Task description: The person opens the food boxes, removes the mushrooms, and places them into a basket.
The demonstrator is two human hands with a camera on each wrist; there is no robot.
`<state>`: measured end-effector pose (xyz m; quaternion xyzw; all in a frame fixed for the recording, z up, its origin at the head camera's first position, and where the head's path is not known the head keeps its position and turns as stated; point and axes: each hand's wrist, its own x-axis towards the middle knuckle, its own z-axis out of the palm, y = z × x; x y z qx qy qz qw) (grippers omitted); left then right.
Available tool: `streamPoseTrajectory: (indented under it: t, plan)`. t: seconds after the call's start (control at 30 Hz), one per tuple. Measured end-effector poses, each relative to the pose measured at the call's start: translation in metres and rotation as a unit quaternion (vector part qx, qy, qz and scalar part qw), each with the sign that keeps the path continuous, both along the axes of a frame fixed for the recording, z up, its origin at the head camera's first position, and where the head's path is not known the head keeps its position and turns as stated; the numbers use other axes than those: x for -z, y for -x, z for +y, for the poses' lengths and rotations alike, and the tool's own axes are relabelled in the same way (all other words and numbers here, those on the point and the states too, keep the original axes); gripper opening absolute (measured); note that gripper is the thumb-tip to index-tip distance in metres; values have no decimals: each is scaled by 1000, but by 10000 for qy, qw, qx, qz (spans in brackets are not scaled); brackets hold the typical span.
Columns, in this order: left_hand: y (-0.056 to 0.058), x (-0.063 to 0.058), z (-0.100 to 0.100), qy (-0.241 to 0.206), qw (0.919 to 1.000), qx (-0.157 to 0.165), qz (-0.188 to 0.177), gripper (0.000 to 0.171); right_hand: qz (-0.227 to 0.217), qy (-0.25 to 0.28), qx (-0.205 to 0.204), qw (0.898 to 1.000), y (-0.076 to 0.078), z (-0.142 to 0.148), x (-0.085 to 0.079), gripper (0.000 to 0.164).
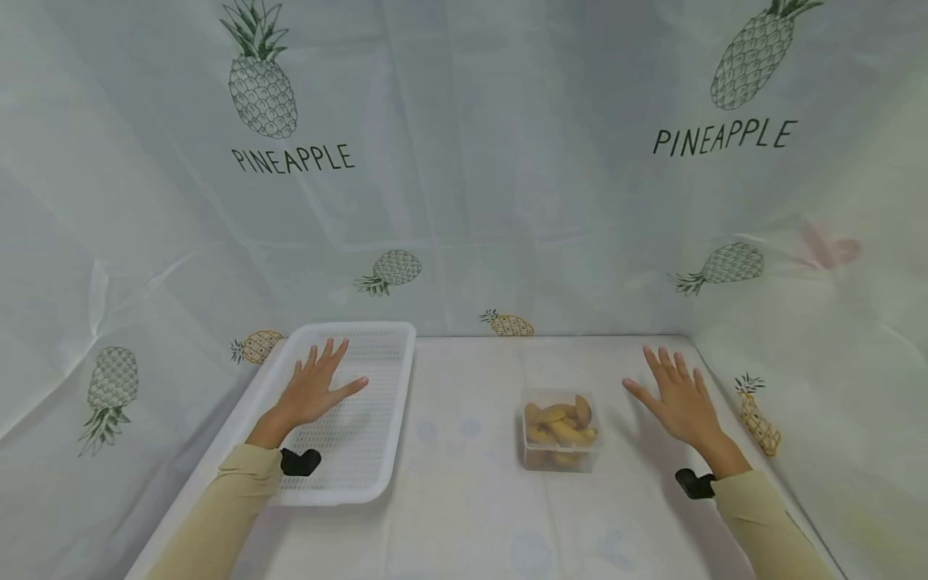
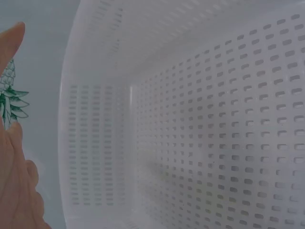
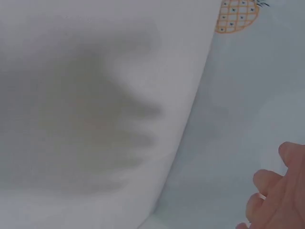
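Spread fingers mark the left hand [image 1: 308, 396], which hovers over a white perforated plastic basket [image 1: 402, 403] and holds nothing. In the left wrist view the basket's slotted floor [image 2: 214, 143] fills most of the picture, bare of contents. The right hand [image 1: 681, 407] is also spread and holds nothing, above the white table to the right of a small clear plastic box [image 1: 558, 461]. Several yellow-brown curved pieces [image 1: 561, 427] lie in that box; their exact kind is hard to tell. Neither hand touches the box.
A white cloth with printed pineapples [image 1: 264, 97] hangs behind and along both sides. The white tabletop [image 1: 464, 515] extends between the basket and the right arm. Each wrist has a black device [image 1: 300, 462] strapped near the beige sleeve [image 1: 768, 524].
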<state>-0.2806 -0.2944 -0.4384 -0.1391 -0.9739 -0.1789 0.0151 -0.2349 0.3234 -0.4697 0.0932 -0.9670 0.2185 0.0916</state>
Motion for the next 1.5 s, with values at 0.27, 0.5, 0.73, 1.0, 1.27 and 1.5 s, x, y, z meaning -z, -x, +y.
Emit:
streamPoseTrajectory:
  t: [0.27, 0.5, 0.73, 1.0, 1.27, 1.5]
  plan:
    - [3, -4, 9, -341, 9991, 259, 77, 93, -770, 1754, -407, 9806, -23, -4, -10, 74]
    - [7, -26, 33, -611, 9957, 693, 12, 92, -1004, 2951, -1008, 9448, -47, -6, 0, 70]
    - [4, -49, 78, -726, 9863, 1472, -128, 92, -1034, 3395, -1358, 9250, -70, -23, 29, 85]
    - [2, -59, 139, -649, 9695, 2328, -401, 92, -1091, 3774, -975, 9144, -84, -43, 50, 92]
    - [6, -53, 185, -418, 9583, 2752, -642, 94, -993, 3946, -861, 9094, -87, -63, 56, 93]
    - [0, -43, 219, -151, 9456, 3146, -813, 97, -992, 4243, -684, 8975, -91, -77, 60, 94]
